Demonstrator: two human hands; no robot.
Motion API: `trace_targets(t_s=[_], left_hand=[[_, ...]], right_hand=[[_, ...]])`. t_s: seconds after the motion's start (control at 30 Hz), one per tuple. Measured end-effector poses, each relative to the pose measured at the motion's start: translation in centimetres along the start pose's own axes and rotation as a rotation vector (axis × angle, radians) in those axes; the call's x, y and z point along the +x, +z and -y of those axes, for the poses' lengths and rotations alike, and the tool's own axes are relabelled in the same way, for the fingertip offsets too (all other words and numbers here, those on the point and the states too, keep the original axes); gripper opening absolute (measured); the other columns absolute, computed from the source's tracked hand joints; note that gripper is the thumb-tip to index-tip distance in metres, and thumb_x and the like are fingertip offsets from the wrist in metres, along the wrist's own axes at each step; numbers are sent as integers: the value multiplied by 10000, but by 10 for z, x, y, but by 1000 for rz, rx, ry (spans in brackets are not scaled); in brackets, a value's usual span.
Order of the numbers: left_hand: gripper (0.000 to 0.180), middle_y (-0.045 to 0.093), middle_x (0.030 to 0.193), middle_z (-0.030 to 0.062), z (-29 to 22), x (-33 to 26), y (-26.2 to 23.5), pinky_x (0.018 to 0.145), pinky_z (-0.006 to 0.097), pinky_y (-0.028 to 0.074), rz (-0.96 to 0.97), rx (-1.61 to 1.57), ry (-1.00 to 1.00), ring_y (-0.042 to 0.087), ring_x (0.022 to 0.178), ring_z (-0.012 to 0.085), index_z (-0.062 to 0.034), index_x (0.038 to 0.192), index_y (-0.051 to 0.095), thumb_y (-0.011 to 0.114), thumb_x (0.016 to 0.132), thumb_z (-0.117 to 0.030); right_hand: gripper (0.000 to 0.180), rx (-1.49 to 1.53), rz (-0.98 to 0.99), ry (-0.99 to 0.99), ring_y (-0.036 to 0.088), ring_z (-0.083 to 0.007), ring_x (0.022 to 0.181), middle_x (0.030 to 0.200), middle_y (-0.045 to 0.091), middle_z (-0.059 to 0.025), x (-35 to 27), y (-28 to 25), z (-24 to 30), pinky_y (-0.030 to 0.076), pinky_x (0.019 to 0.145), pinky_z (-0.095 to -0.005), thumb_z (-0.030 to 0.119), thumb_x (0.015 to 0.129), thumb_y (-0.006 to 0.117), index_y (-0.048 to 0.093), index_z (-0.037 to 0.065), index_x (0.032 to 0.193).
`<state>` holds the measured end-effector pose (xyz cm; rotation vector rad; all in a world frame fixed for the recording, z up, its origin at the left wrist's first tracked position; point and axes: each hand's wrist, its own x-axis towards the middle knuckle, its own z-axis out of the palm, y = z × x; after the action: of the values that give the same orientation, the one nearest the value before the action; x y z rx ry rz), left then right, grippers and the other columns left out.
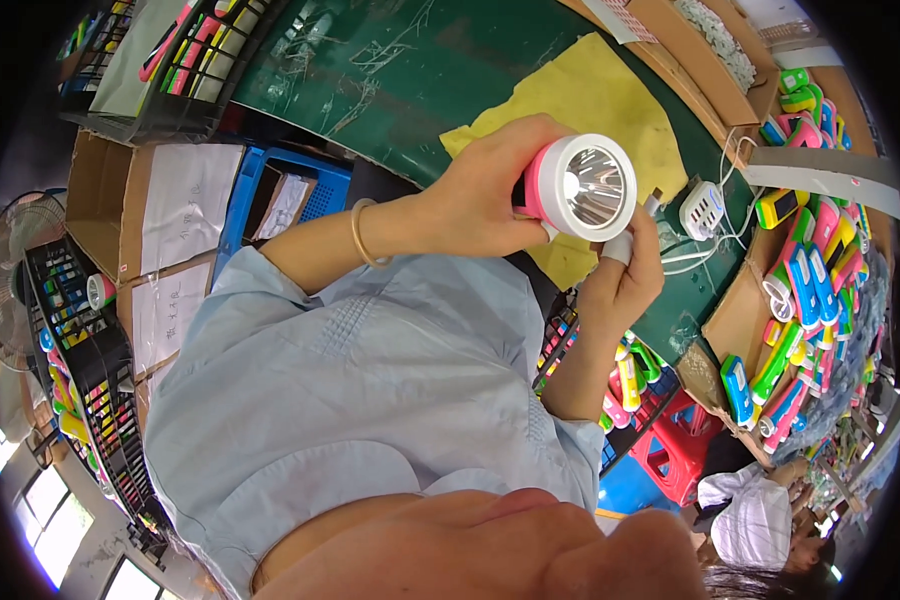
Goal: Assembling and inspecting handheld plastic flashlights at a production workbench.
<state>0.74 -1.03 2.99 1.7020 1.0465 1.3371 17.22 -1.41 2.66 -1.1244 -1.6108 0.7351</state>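
Note:
My left hand [480, 190], with a bangle on its wrist, is wrapped round a pink flashlight [580, 188] with a white rim. Its shiny reflector faces up toward me, and a small bright spot shows inside. My right hand [625, 265] is close against the flashlight's lower right side, its fingers bent and a white wrap round one of them. A small pale piece [653, 203] shows at its fingertip; what the fingers hold is mostly hidden. Beneath both hands lies a yellow cloth [610, 90] on the green tabletop [370, 60].
A white multi-port charger [702, 210] with white cables sits right of my hands. Colourful flashlights [810, 270] are heaped along the right. Black crates [185, 90], a blue basket [330, 185] and cardboard boxes [100, 200] stand left. A red stool [675, 450] and another person [750, 515] are lower right.

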Motion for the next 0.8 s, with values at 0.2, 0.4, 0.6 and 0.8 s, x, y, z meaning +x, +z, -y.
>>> trace_targets(t_s=[0.2, 0.4, 0.6, 0.8], left_hand=[[498, 547, 927, 126, 8, -1, 3, 742, 337, 450, 1, -1, 103, 550, 873, 288, -25, 1039, 501, 673, 572, -32], [465, 555, 916, 124, 9, -3, 7, 726, 332, 454, -8, -21, 112, 560, 850, 285, -25, 1022, 510, 683, 590, -36], [503, 574, 904, 134, 3, -4, 1, 716, 322, 461, 89, -75, -19, 575, 823, 291, -23, 1045, 498, 677, 576, -50], [466, 575, 887, 33, -12, 6, -6, 685, 236, 438, 418, -310, -457, 522, 773, 88, -19, 1071, 518, 673, 633, -60]], right_hand=[[327, -3, -13, -43, 535, -125, 648, 745, 554, -82, 3, 2, -1, 437, 600, -227, -101, 723, 382, 594, -20, 957], [262, -9, -29, -74, 572, -160, 697, 798, 594, -101, 1, 5, -5, 455, 668, -255, -85, 736, 440, 596, -28, 938], [406, 40, 48, -145, 534, -247, 940, 1047, 533, -178, 8, -2, -2, 463, 688, -294, 293, 837, 580, 532, -10, 1101], [775, -228, 186, -379, 501, -271, 1004, 1075, 496, -164, 43, -14, 9, 413, 779, -340, 675, 809, 333, 520, -14, 1109]])
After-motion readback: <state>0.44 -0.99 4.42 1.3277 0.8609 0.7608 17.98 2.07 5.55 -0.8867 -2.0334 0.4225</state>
